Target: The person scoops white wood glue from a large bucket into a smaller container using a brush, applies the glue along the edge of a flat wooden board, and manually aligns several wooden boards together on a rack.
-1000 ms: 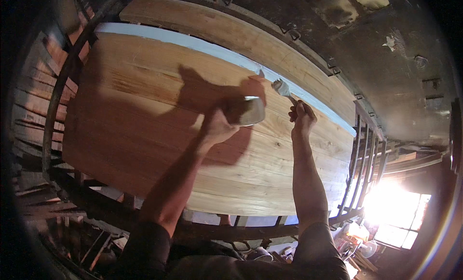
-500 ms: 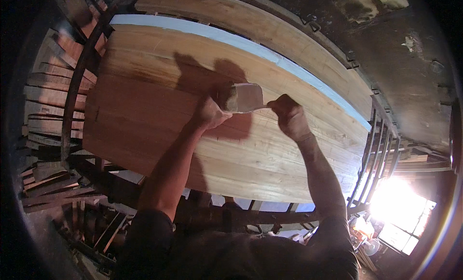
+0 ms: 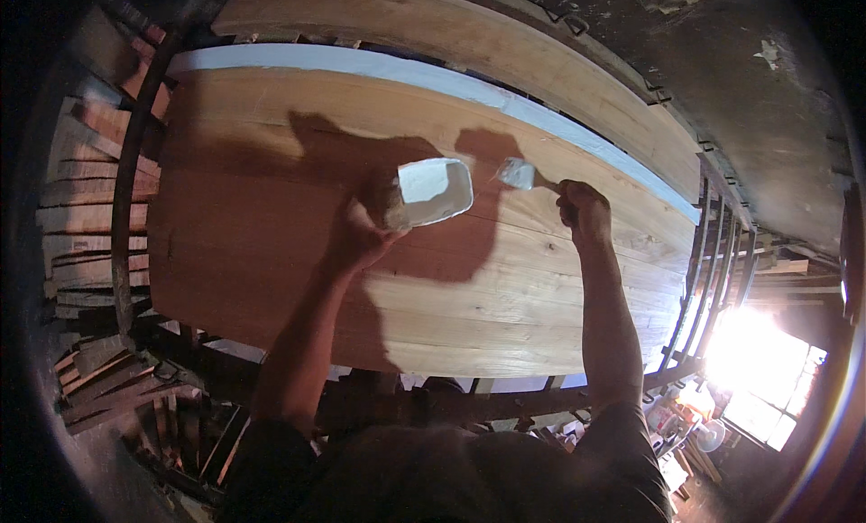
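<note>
My left hand [image 3: 361, 234] is closed around the side of a small open tub [image 3: 462, 188], brownish outside and coated white inside. The tub is tilted so that its inside shows. To its right, my right hand [image 3: 586, 211] grips the handle of a small flat paintbrush [image 3: 518, 173], whose head is covered in white and points left toward the tub. Brush and tub are apart. Both are held over a broad panel of joined wooden boards [image 3: 487, 316], on which the shadows of my arms and the tub fall.
A white-coated strip [image 3: 361, 65] runs along the panel's far edge, with another wooden board [image 3: 406, 18] beyond it. Metal bars [image 3: 132, 207] frame the panel. Stacked wood pieces [image 3: 95, 216] fill the left. A bright window [image 3: 767, 379] and a fan [image 3: 710, 435] are at lower right.
My right hand has drawn the paintbrush out of the tub and moved right. My left hand has shifted slightly left, and the tub now shows its white inside more openly.
</note>
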A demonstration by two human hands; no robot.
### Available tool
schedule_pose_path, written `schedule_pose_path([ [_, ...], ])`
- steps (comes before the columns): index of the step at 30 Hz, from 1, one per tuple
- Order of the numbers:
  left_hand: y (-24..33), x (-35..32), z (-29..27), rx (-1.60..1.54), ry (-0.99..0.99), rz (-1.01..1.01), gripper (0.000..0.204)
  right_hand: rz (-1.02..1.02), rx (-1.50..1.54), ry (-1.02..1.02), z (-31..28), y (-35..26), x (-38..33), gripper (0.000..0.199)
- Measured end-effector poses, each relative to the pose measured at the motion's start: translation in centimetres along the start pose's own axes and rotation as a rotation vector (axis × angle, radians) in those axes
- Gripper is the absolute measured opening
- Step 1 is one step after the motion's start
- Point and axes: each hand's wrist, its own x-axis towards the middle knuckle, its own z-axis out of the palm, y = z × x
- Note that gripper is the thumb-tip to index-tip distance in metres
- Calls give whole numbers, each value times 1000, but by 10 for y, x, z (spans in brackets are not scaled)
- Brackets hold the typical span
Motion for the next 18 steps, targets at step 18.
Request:
schedule_pose_path([
  [18, -106, -3, -48, 883, 390, 193, 51, -989, -1000, 334, 69, -6, 92, 12],
])
